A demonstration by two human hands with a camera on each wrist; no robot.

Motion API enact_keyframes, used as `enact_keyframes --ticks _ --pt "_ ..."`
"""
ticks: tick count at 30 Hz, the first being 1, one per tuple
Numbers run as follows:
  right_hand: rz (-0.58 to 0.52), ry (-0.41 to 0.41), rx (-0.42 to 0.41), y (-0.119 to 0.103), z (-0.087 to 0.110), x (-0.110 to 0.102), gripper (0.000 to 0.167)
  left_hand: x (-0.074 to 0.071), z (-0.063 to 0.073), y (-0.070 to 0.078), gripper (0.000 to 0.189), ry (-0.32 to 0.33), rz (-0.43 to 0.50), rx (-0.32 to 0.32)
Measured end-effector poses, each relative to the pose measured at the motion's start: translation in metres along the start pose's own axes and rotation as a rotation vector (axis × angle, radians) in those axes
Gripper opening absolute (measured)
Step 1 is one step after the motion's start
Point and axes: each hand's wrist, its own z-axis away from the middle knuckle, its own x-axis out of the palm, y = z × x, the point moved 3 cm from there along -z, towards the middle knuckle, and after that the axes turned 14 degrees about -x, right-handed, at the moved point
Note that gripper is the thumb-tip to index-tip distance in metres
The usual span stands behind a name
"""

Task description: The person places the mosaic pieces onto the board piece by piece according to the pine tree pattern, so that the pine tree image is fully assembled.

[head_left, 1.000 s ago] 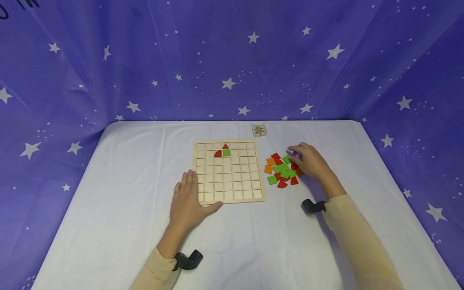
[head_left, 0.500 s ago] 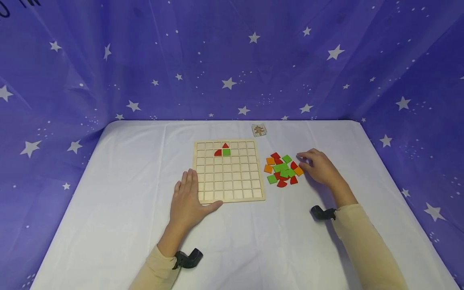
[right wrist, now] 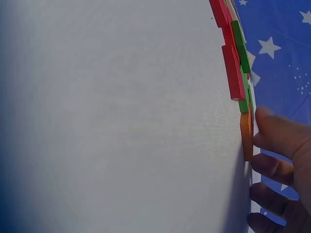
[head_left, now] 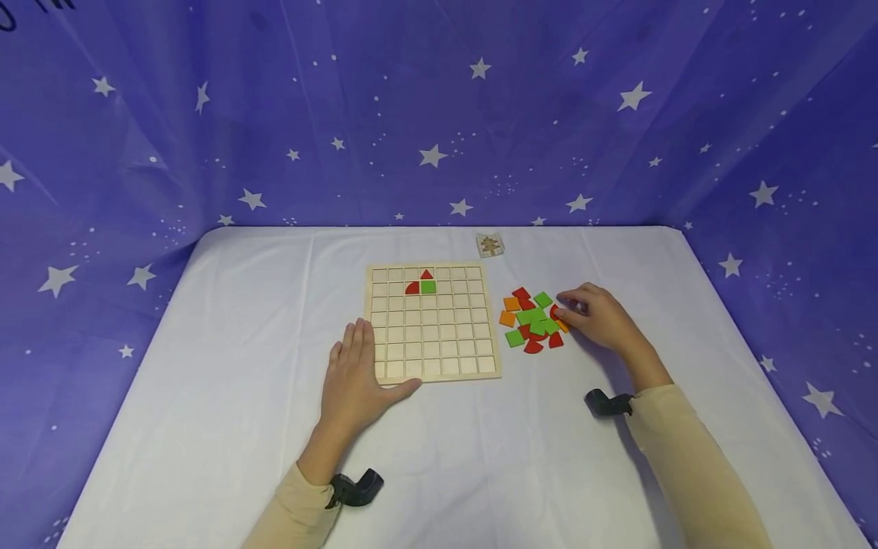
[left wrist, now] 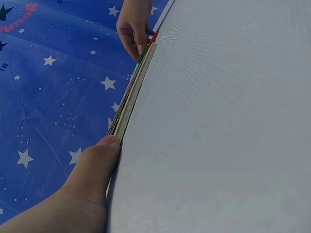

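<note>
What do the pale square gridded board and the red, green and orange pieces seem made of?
Pale square gridded board: probably bare wood, matte, given its beige tone. Red, green and orange pieces: painted wood or plastic; smooth, evenly coloured edges in the right wrist view allow either.

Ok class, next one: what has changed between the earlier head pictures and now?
The right hand drew off rightward from the loose pieces, then came slightly back, its thumb now over their right edge; whether it grips one is unclear. The left hand stays against the wooden board, whose three set pieces have not moved.
</note>
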Motion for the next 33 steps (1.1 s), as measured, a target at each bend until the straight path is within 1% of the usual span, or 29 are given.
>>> enact_keyframes --ticks 6,13,19,25,28,33 --pt "-0.036 -0.009 0.026 -0.0001 -0.0051 -0.0003 0.037 -0.001 0.0005 0.0001 0.132 0.004 0.012 0.001" --pt "-0.033 0.009 0.017 0.0018 -0.0082 -0.0017 0.029 -0.0001 0.0007 -0.0004 0.132 -0.008 0.008 -0.006" --pt "-0.033 0.017 0.01 0.003 -0.0079 -0.0012 0.032 -0.0005 0.001 -0.0002 0.133 -0.012 0.015 -0.009" --pt "-0.034 0.027 0.007 0.0042 -0.0081 -0.001 0.031 -0.0006 0.0009 -0.0002 0.133 -0.017 0.008 -0.014" --pt "-0.018 0.05 0.018 0.0044 -0.0076 -0.0018 0.03 -0.0005 0.0007 -0.0001 0.133 -0.013 0.009 -0.013" --pt "0.04 0.094 0.048 0.004 -0.0057 -0.0049 0.034 0.0001 0.0002 -0.0003 0.133 -0.015 0.001 -0.012"
